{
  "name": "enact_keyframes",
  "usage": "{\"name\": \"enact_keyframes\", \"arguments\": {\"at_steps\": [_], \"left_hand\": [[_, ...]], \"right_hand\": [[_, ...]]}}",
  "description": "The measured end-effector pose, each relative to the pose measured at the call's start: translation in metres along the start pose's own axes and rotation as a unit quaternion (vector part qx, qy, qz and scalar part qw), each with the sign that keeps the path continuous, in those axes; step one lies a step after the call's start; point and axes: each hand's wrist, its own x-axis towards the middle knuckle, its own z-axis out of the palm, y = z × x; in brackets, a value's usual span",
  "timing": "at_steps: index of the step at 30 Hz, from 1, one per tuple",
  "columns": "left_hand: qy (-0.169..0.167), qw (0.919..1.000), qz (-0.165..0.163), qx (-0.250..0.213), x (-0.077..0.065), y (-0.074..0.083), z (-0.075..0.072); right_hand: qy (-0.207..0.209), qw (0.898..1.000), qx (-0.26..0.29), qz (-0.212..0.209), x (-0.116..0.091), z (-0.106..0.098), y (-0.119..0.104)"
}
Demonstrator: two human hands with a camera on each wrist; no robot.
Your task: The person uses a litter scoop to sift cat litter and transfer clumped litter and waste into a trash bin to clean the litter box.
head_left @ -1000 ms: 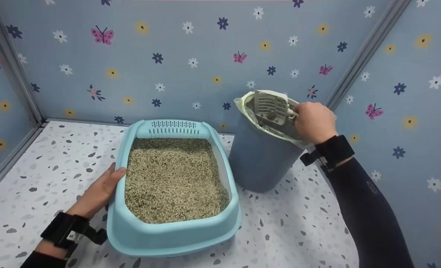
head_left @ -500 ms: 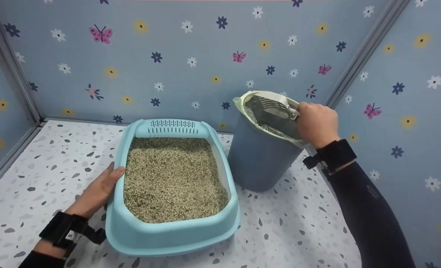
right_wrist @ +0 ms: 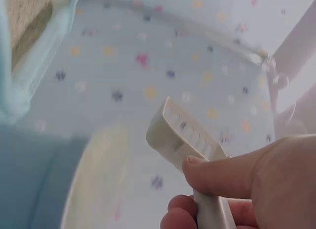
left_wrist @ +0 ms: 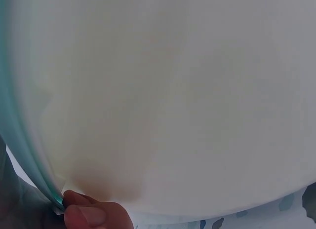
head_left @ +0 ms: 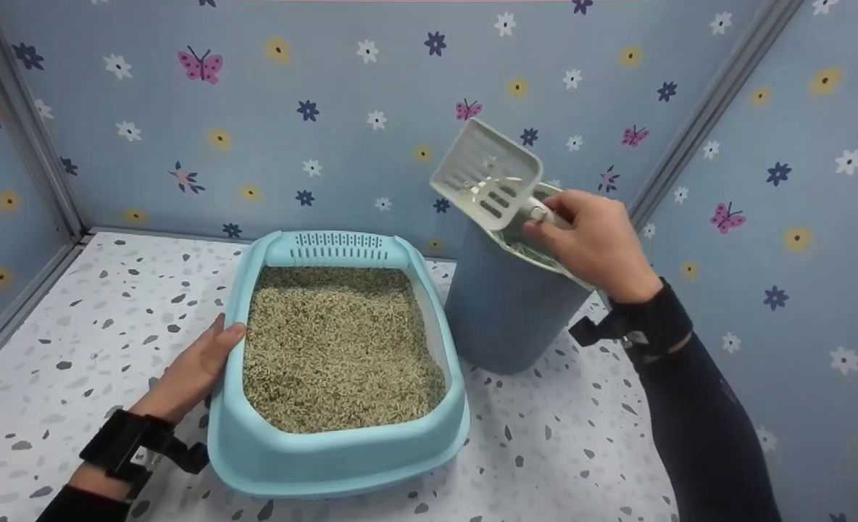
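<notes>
A pale slotted litter scoop (head_left: 522, 172) is held over the bin by my right hand (head_left: 597, 243). Thumb and fingers wrap its handle, as the right wrist view also shows with the scoop (right_wrist: 168, 142) tilted. No clump is visible on the scoop. My left hand (head_left: 196, 370) grips the left rim of a light blue litter box (head_left: 342, 460), thumb over the edge. In the left wrist view the box's pale wall (left_wrist: 187, 105) fills most of the picture above the fingertips (left_wrist: 94, 216). Tan granular litter (head_left: 342, 348) covers the box floor.
Right of the box stands a blue-grey bin (head_left: 510, 312) with a pale yellow liner (right_wrist: 101, 162) folded over its rim. Both stand on a white speckled surface (head_left: 545, 435). Blue flower-patterned panels (head_left: 371, 80) close in the back and sides.
The scoop has come up out of the bin's mouth and turned, its slotted face now showing above the rim. My right hand has turned with it. My left hand stays on the litter box.
</notes>
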Motion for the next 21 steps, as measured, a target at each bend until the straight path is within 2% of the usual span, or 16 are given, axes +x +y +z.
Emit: {"name": "enact_keyframes", "arguments": {"at_steps": [2, 5, 7, 10, 16, 21], "left_hand": [[0.001, 1.0000, 0.004, 0.004, 0.000, 0.000, -0.001], [-0.001, 1.0000, 0.001, 0.008, 0.000, 0.000, -0.001], [-0.001, 0.9999, -0.004, 0.012, 0.000, 0.000, -0.001], [-0.006, 0.9998, -0.014, 0.014, 0.000, 0.001, 0.001], [-0.014, 0.9997, -0.017, 0.009, 0.000, 0.003, 0.001], [-0.009, 0.9998, -0.010, 0.010, 0.000, 0.003, 0.000]], "right_hand": [[-0.033, 0.999, 0.011, -0.016, -0.001, 0.014, -0.018], [-0.108, 0.994, 0.026, -0.020, 0.000, 0.040, -0.042], [-0.166, 0.985, 0.032, -0.017, 0.002, 0.059, -0.053], [-0.228, 0.973, 0.004, -0.034, 0.008, 0.089, -0.063], [-0.329, 0.941, -0.054, -0.065, 0.021, 0.139, -0.072], [-0.402, 0.913, -0.058, -0.046, 0.029, 0.173, -0.077]]}}
